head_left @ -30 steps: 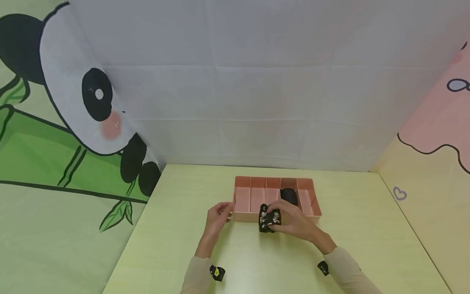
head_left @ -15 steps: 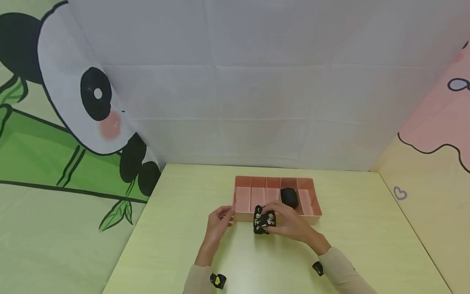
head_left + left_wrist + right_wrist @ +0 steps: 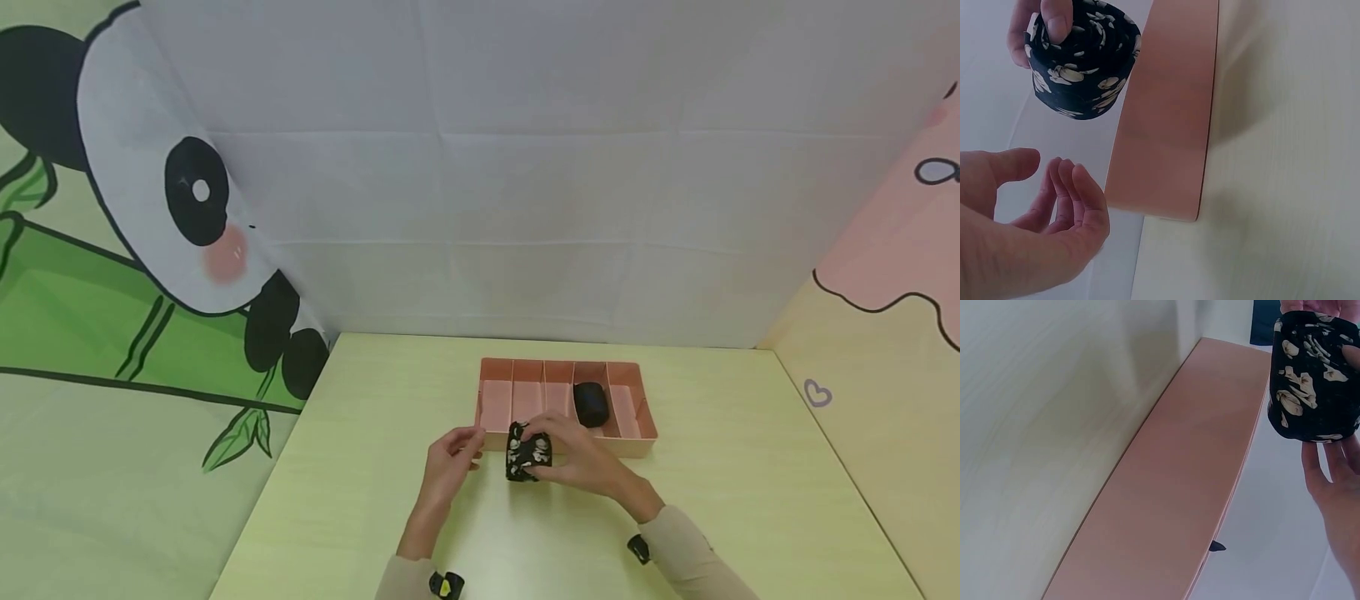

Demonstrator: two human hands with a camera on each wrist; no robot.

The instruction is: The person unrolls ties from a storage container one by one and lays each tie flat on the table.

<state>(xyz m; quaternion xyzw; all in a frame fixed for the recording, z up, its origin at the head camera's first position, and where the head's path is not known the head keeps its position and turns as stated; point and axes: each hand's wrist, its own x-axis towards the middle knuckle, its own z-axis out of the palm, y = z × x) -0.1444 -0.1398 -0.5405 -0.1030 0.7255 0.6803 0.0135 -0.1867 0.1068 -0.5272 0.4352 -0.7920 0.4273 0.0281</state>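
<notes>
My right hand [image 3: 592,462] grips a rolled-up black cloth [image 3: 517,454] with a pale flower print, above the table in front of the pink divided box [image 3: 630,448]. Its coiled end shows in the left wrist view, where the floral roll [image 3: 1082,78] has the right thumb on it. In the right wrist view, fingers support the printed roll [image 3: 1313,387] at opposite ends. My left hand [image 3: 450,467] is near the box's front left corner, left of the roll and apart from it. Its fingers [image 3: 1088,194] are loosely bent, the thumb stands away, and nothing is between them.
A plain black rolled item [image 3: 592,404] lies in the second compartment from the right of the box. Thin upright dividers separate the compartments. A white back wall [image 3: 525,283] rises behind the pale yellow table [image 3: 397,383]; printed panels stand at both sides.
My right hand has carried the floral roll leftward and slightly nearer to me, closer to my left hand. My left hand has shifted slightly right and down. The box has stayed put.
</notes>
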